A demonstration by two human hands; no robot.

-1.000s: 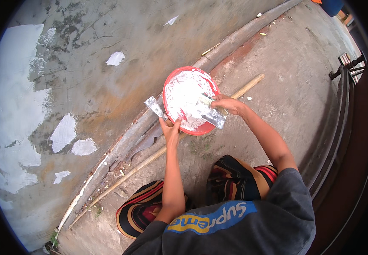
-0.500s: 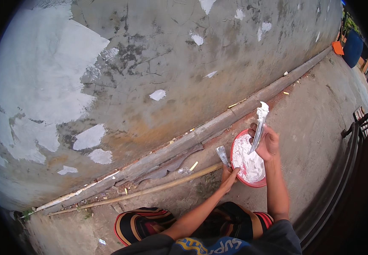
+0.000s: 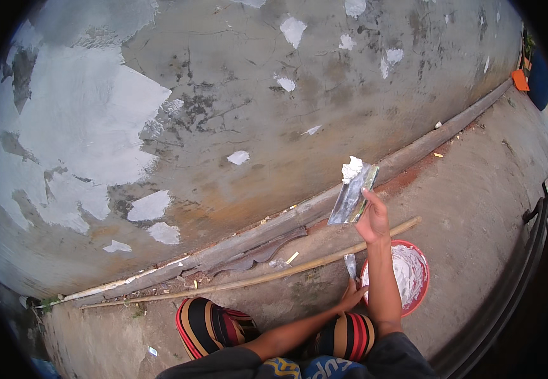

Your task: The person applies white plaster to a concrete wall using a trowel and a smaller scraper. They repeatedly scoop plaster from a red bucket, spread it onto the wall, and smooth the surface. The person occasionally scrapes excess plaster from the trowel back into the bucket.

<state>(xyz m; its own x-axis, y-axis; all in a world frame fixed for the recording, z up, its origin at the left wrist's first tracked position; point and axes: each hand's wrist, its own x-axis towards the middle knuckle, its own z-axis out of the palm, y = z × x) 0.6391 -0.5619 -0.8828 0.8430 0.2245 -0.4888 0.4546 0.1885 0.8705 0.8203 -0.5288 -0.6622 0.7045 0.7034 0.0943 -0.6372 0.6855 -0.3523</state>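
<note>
My right hand (image 3: 372,218) is raised toward the wall and grips a wide metal putty blade (image 3: 351,197) with a lump of white putty (image 3: 351,168) on its upper end. My left hand (image 3: 352,294) is low, just left of a red bowl (image 3: 420,283) of white putty, and holds a smaller metal scraper (image 3: 350,265) pointing up. The bowl sits on the ground by my right forearm. My knees in striped trousers (image 3: 214,326) are below.
A weathered grey wall (image 3: 223,114) with white filler patches fills the upper view. A ledge (image 3: 274,230) runs along its base. A long bamboo stick (image 3: 267,275) lies on the dirt ground. An orange and a blue object (image 3: 530,79) stand far right.
My right hand lifted the loaded blade out of the bowl and up toward the wall. My view swung from the bowl to the wall; the left hand stayed low by the bowl.
</note>
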